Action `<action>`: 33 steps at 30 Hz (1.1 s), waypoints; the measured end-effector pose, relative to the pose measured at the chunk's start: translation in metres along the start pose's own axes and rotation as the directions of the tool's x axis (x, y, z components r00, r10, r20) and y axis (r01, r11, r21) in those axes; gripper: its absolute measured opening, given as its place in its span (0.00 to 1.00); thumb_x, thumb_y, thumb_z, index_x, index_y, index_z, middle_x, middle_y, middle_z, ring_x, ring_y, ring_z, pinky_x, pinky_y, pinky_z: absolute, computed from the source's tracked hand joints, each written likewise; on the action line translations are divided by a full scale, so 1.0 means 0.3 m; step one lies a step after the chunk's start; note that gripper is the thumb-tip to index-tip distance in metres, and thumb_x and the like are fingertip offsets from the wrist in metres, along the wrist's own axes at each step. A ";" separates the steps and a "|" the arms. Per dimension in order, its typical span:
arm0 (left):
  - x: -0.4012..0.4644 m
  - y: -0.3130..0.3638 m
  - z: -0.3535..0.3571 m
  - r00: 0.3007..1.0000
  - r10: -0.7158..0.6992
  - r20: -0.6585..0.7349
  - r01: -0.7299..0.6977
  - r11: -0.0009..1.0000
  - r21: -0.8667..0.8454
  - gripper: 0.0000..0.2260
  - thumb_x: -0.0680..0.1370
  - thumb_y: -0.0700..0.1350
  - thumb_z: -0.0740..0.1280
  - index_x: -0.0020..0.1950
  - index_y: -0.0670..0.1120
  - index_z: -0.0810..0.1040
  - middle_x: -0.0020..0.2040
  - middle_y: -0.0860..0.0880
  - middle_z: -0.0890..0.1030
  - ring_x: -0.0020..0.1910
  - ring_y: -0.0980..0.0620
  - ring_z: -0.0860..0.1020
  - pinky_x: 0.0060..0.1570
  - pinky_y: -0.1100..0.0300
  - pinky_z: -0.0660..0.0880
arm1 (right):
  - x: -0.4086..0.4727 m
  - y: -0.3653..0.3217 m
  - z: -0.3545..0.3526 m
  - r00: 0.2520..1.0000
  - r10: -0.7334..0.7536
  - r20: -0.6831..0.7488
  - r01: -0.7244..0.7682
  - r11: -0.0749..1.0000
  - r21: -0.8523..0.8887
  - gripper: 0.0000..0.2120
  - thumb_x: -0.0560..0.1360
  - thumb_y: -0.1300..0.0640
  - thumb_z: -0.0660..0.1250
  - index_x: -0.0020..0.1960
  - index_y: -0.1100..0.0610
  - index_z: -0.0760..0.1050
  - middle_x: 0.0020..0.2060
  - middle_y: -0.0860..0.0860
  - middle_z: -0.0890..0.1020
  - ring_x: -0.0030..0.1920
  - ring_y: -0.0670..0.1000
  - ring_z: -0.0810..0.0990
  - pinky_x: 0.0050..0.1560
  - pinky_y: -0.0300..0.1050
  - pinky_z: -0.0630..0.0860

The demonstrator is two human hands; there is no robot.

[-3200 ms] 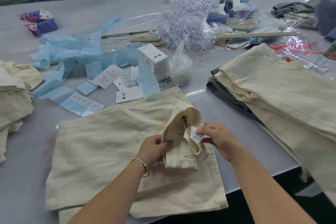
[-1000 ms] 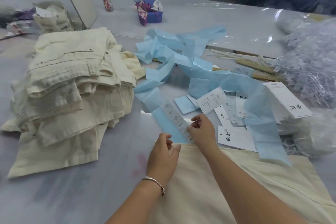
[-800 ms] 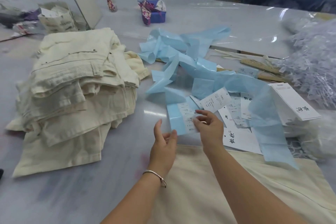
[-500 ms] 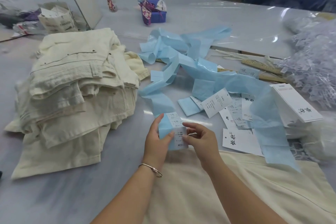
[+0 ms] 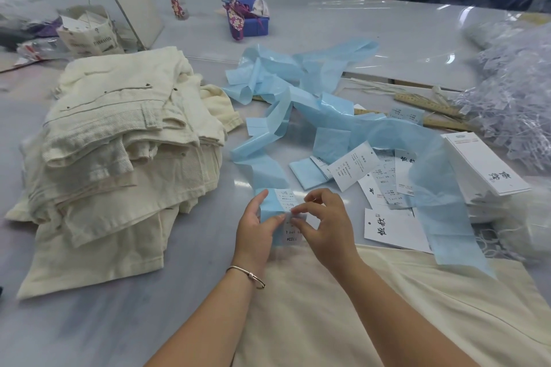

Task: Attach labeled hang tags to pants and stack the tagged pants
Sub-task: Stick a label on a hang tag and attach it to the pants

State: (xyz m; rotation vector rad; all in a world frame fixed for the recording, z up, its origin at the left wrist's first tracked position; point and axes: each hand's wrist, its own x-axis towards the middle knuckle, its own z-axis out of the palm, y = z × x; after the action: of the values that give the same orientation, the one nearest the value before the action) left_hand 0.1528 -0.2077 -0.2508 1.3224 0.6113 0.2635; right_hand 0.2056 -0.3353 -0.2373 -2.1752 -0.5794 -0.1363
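left hand (image 5: 256, 228): thumb up, fingers curled, gripping sticker strip (image 5: 284, 214) | right hand (image 5: 323, 225): fingertips pinching same strip | forearms bare, bracelet on left wrist

Both hands (image 5: 293, 225) pinch a label strip (image 5: 286, 214) above pants (image 5: 387, 307).

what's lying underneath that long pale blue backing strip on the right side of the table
Under the translucent pale blue backing strip lie white printed hang tags on the grey table, and its lower end overlaps the cream pants. Whatever the strip's overlapping folds cover stays hidden.

coarse cream cloth pants (image 5: 125, 140), glossy blue label strip (image 5: 325, 107), smooth table (image 5: 372, 30)
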 end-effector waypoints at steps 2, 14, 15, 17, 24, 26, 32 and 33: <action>0.000 0.002 0.003 1.000 0.004 -0.004 -0.004 1.000 0.022 0.20 0.78 0.38 0.67 0.69 0.52 0.72 0.61 0.50 0.77 0.52 0.54 0.79 0.37 0.71 0.76 | 0.001 -0.005 0.002 0.998 -0.032 -0.048 0.031 0.999 -0.021 0.06 0.67 0.61 0.77 0.43 0.54 0.84 0.45 0.46 0.73 0.50 0.51 0.75 0.47 0.40 0.70; 0.009 0.012 0.011 0.997 -0.058 -0.041 0.060 0.996 0.067 0.11 0.78 0.37 0.65 0.51 0.53 0.80 0.54 0.49 0.81 0.51 0.49 0.82 0.45 0.59 0.80 | -0.021 -0.043 -0.027 0.979 -0.188 -0.083 0.175 0.974 -0.147 0.05 0.65 0.65 0.77 0.36 0.58 0.83 0.44 0.54 0.80 0.47 0.57 0.78 0.43 0.50 0.77; 0.014 0.013 0.008 0.997 -0.068 -0.039 0.072 0.993 0.089 0.11 0.78 0.37 0.65 0.50 0.53 0.79 0.55 0.48 0.82 0.51 0.48 0.82 0.47 0.57 0.81 | -0.025 -0.053 -0.036 0.982 -0.181 -0.054 0.174 0.977 -0.122 0.05 0.66 0.65 0.77 0.37 0.58 0.82 0.45 0.53 0.80 0.48 0.56 0.77 0.46 0.49 0.76; 0.025 0.014 0.000 0.996 -0.085 -0.031 0.088 0.986 0.141 0.11 0.78 0.37 0.64 0.51 0.53 0.78 0.56 0.46 0.81 0.52 0.47 0.81 0.50 0.54 0.81 | -0.041 -0.070 -0.065 0.991 -0.133 -0.009 0.133 0.991 -0.010 0.04 0.66 0.63 0.75 0.37 0.56 0.81 0.47 0.50 0.79 0.52 0.51 0.75 0.53 0.40 0.71; 0.017 -0.003 0.008 0.995 -0.012 -0.104 0.065 0.852 0.520 0.20 0.79 0.48 0.66 0.71 0.52 0.68 0.63 0.47 0.74 0.55 0.49 0.74 0.49 0.62 0.69 | -0.107 -0.034 -0.178 0.892 0.449 0.040 -0.327 0.583 0.744 0.07 0.68 0.69 0.65 0.37 0.59 0.76 0.45 0.51 0.83 0.47 0.47 0.78 0.49 0.44 0.70; 0.001 0.003 0.017 0.982 0.104 -0.159 0.056 0.640 0.766 0.25 0.77 0.55 0.66 0.73 0.56 0.65 0.64 0.46 0.67 0.61 0.46 0.69 0.54 0.55 0.69 | -0.107 -0.016 -0.191 0.850 0.525 0.044 -0.387 0.565 0.729 0.08 0.69 0.71 0.64 0.39 0.60 0.76 0.40 0.51 0.82 0.45 0.49 0.76 0.47 0.43 0.70; -0.071 0.058 0.099 0.951 0.285 0.117 -0.273 0.606 0.747 0.09 0.75 0.60 0.67 0.47 0.59 0.82 0.65 0.55 0.70 0.68 0.53 0.61 0.67 0.55 0.58 | -0.082 0.014 -0.220 0.844 0.537 0.015 -0.449 0.690 0.568 0.07 0.70 0.68 0.67 0.38 0.58 0.77 0.38 0.52 0.79 0.43 0.51 0.75 0.47 0.45 0.69; -0.078 0.069 0.112 0.948 0.270 0.169 -0.305 0.611 0.731 0.08 0.74 0.61 0.68 0.45 0.60 0.82 0.64 0.57 0.70 0.68 0.55 0.61 0.68 0.55 0.56 | -0.078 0.009 -0.222 0.849 0.528 0.022 -0.447 0.697 0.560 0.04 0.69 0.65 0.68 0.38 0.58 0.77 0.38 0.53 0.79 0.43 0.51 0.75 0.47 0.44 0.69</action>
State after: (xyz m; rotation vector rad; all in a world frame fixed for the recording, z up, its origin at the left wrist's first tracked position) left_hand 0.1556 -0.2424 -0.2208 2.2526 0.4731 0.2502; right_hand 0.1928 -0.3965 -0.2044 -1.6574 0.0736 0.1540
